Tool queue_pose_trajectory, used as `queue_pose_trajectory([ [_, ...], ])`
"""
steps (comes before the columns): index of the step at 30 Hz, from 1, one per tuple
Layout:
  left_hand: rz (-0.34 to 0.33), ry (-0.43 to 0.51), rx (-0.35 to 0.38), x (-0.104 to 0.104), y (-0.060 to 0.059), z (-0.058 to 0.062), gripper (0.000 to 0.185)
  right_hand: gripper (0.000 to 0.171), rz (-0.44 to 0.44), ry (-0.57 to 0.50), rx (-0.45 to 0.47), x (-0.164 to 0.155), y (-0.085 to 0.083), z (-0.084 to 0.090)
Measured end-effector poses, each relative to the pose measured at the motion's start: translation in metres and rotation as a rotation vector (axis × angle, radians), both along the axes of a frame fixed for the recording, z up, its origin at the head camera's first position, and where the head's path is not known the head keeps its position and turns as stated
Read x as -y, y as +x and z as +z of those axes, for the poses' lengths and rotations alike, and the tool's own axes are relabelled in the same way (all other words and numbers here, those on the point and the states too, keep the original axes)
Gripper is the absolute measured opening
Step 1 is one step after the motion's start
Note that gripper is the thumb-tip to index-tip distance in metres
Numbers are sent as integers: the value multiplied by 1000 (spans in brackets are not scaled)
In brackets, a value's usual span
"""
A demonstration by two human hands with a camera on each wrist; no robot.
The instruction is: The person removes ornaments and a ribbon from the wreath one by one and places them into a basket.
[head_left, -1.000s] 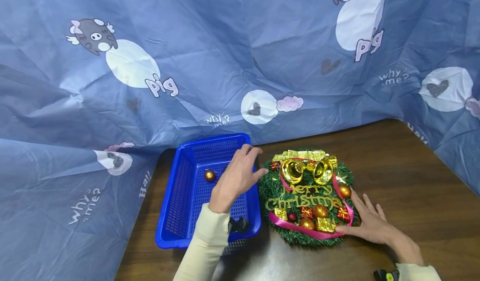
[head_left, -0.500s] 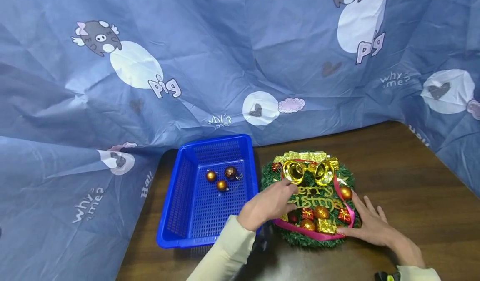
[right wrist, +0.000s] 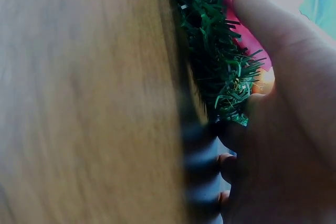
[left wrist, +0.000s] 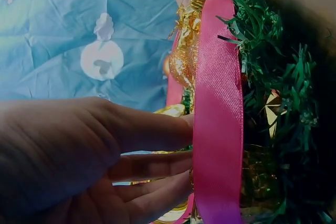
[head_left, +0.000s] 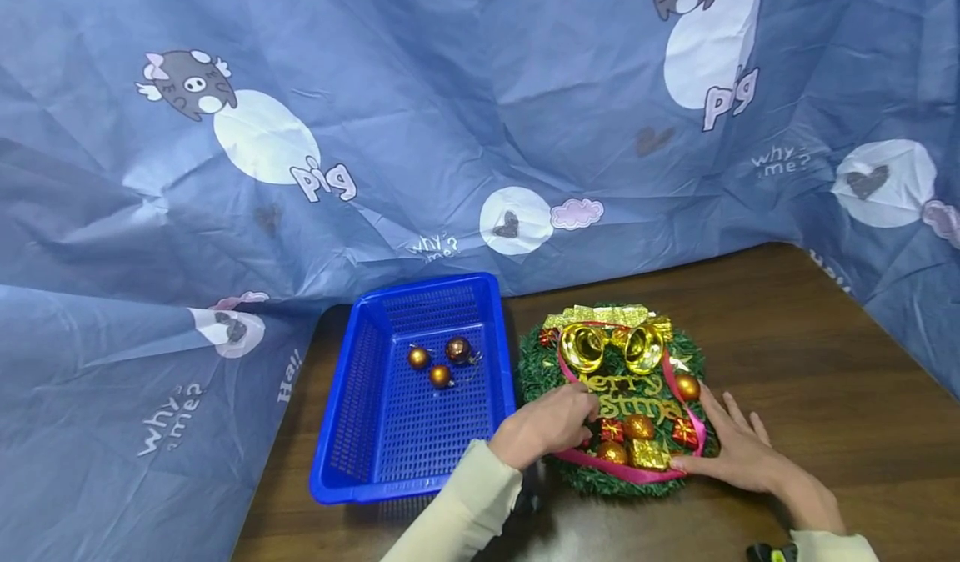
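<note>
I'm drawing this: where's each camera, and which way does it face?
Head: on the head, facing forward and down at the wreath and blue basket; left hand, right hand and sleeves show.
Left wrist: there, facing the pink ribbon; shows left hand, probably some right hand too.
Right wrist: there, facing table and wreath edge; right hand fills the right side.
Both wrist views share green wreath and pink ribbon.

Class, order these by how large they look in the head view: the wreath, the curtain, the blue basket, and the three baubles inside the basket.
Largest to smallest:
1. Curtain
2. Blue basket
3. Wreath, partly covered
4. Brown bauble
5. Far gold bauble and near gold bauble: too alike to rank
</note>
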State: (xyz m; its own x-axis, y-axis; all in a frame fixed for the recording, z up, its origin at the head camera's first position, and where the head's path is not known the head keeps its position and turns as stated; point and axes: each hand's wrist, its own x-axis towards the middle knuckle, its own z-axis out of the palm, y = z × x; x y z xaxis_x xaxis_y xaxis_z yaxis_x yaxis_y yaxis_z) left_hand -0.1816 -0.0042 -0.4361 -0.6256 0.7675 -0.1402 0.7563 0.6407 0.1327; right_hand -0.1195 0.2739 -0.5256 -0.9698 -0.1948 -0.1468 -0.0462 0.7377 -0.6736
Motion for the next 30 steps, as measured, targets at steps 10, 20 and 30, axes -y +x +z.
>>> queue_pose_trajectory([
  [10, 5, -22, 30, -1, 2, -1, 16, 116, -3, 16, 6, -2, -1, -2],
  [20, -39, -35, 14, -1, 1, -2, 16, 117, -5, 9, 13, -2, -3, -3],
  [30, -106, -24, 7, -3, -1, -3, 18, 117, -7, 28, 0, -2, -1, -1],
])
